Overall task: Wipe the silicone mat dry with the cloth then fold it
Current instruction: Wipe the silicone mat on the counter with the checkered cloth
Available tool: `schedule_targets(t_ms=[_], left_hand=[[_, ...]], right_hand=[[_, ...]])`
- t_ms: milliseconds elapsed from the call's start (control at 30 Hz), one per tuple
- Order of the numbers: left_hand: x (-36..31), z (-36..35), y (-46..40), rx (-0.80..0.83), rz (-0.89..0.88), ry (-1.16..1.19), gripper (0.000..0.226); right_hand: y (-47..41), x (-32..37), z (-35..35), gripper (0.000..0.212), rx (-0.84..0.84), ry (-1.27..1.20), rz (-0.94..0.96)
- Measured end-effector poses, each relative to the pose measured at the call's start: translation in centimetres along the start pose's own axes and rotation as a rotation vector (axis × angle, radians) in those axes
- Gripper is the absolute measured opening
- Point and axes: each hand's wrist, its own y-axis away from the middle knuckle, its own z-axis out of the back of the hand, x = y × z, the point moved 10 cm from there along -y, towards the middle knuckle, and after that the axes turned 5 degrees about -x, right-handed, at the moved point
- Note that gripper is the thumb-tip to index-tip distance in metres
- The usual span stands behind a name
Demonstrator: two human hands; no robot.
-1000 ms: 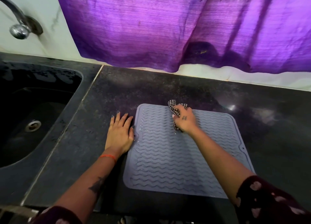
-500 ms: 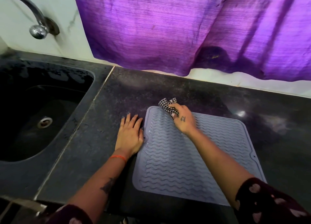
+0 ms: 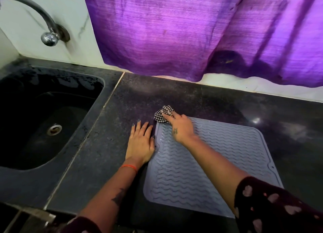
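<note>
A grey-lilac silicone mat (image 3: 218,162) with wavy ridges lies flat on the dark counter. My right hand (image 3: 180,128) presses a small black-and-white checked cloth (image 3: 163,114) down at the mat's far left corner, with the fingers stretched over the bunched cloth. The cloth hangs partly over the mat's edge onto the counter. Flat on the counter lies my left hand (image 3: 140,142), fingers straight, its thumb side touching the mat's left edge.
A black sink (image 3: 35,119) with a metal drain lies to the left, under a curved tap (image 3: 33,14). A purple curtain (image 3: 192,31) hangs over the back wall. The dark stone counter (image 3: 227,103) stretches behind and to the right of the mat.
My right hand has slid the cloth leftwards along the mat's far edge to its far left corner. My left hand has stayed at the mat's left edge.
</note>
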Motion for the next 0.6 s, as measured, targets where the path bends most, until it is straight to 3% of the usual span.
schedule_targets(t_ms=[200,600], left_hand=[[0.2,-0.2,0.0,-0.004,0.006,-0.008,0.073],[0.4,-0.2,0.0,-0.01,0.017,0.001,0.073]], right_hand=[[-0.4,-0.1,0.5,0.062,0.131,0.014,0.105],[2.0,1.3,0.3,0.063,0.072,0.035,0.133]])
